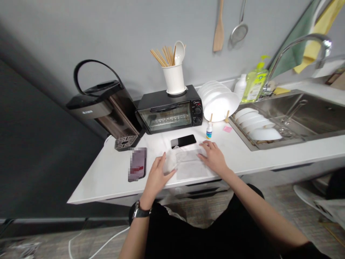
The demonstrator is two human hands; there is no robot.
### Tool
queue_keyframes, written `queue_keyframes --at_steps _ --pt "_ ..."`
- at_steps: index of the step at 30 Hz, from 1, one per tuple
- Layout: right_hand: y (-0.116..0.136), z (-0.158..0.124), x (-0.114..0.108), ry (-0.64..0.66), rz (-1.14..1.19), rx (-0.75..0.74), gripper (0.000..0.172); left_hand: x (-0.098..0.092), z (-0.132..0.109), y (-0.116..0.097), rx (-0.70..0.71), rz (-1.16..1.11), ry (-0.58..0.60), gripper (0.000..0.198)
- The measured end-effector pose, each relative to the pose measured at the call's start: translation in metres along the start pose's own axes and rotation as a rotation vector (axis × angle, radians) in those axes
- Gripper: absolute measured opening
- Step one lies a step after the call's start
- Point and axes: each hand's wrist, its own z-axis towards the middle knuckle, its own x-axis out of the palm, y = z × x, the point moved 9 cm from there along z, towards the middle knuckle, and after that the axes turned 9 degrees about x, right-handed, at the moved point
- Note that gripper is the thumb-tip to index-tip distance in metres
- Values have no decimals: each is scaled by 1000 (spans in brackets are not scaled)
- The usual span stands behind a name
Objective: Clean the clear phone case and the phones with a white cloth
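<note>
A thin, whitish see-through sheet, perhaps a plastic bag (188,160), lies partly crumpled near the counter's front edge. Its bunched left end sits between the spread thumb and fingers of my left hand (156,177). At its right end, my right hand (215,158) has its fingers apart and touching or just over the sheet. I cannot tell whether either hand grips it. A black-screened phone (183,141) lies just behind the sheet. Beyond my right hand stands a small white bottle with a blue label (209,130). A second phone (137,164), partly pixelated, lies left of my left hand.
At the back stand a water dispenser (107,111), a toaster oven (169,109) bearing a white utensil cup (174,79), and racked plates (219,102). A pink note (228,128) lies near the sink (304,135), which holds several bowls (256,124). Soap bottles (254,84) stand behind.
</note>
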Motion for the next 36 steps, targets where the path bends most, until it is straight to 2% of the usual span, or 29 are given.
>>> queue_keyframes --at_steps 2,6,9,11,12,14,17,20,22,25,30,33,36 --pt "-17 -2 -15 28 -41 -15 11 7 -1 3 38 -15 52 79" --pt "-40 -6 -59 13 -8 44 22 30 14 -12 94 -87 119 80" --pt "-28 -5 -93 -88 44 61 27 46 29 -28 148 -163 156 90" --pt "-6 -6 -98 -110 97 41 26 46 34 -31 150 -184 138 95" --pt "7 -7 -92 -88 114 22 25 44 34 -31 136 -189 120 95" --pt "34 -10 -65 12 107 -34 22 40 32 -29 105 -204 91 92" --pt "62 -21 -3 236 37 -130 18 36 28 -27 90 -241 82 93" --pt "72 -40 53 397 -89 -249 27 38 26 -24 85 -244 89 98" --pt "71 -49 75 407 -185 -315 37 41 25 -21 86 -244 101 102" --pt "67 -54 87 386 -290 -369 40 44 25 -19 106 -258 126 108" --pt "71 -53 86 387 -359 -417 51 41 26 -18 98 -266 138 111" --pt "67 -48 78 399 -387 -419 45 40 29 -21 111 -268 148 112" --pt "50 -43 57 366 -414 -384 40 39 30 -24 104 -289 143 110"
